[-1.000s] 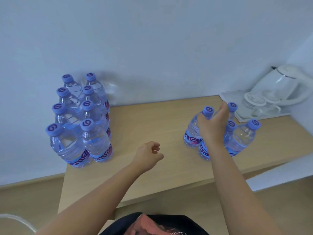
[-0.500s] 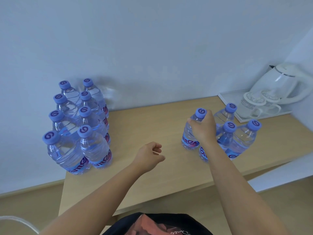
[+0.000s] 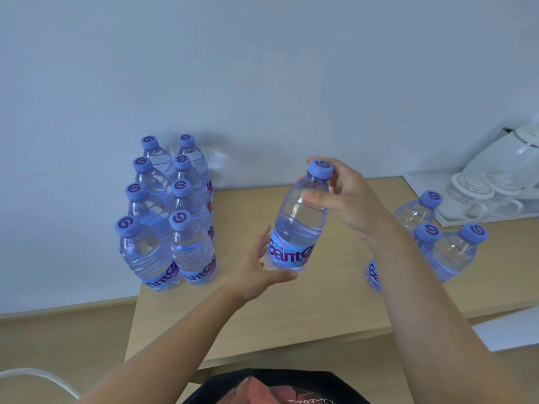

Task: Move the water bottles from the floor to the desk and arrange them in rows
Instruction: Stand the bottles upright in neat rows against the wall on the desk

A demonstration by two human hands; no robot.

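Held bottle: a clear plastic water bottle [image 3: 300,220] with a blue cap and a blue label in purple lettering, lifted above the middle of the light wooden surface [image 3: 315,310] and tilted slightly, cap toward the wall.
Right hand: the right hand [image 3: 347,199] grips the held bottle at its neck and shoulder, fingers behind the cap and thumb across the front.
Left hand: the left hand [image 3: 262,272] is spread with fingers extended, cupped at the lower left side of the held bottle by its label; whether it actually touches cannot be told.
Left group: 8 matching bottles [image 3: 169,217] stand upright in 2 rows of 4 at the left end of the surface, running from the front edge back to the wall, packed touching each other.
Right group: 3 caps of more matching bottles [image 3: 446,246] show at the right, close together; the right forearm covers part of this cluster, including a 4th bottle seen only by its label at the arm's edge.
Tray: a white rectangular tray [image 3: 420,185] sits at the far right of the surface, just behind the right group.
On the tray: a white electric kettle [image 3: 513,158] and 2 upturned white cups [image 3: 472,196].
Obstruction: the left group stands just left of the held bottle, the right group well to its right.
Wall: a plain white wall [image 3: 262,68] backs the surface.
Floor: wood-toned floor [image 3: 58,339] lies below, with a thin white cable [image 3: 38,374] at the lower left.
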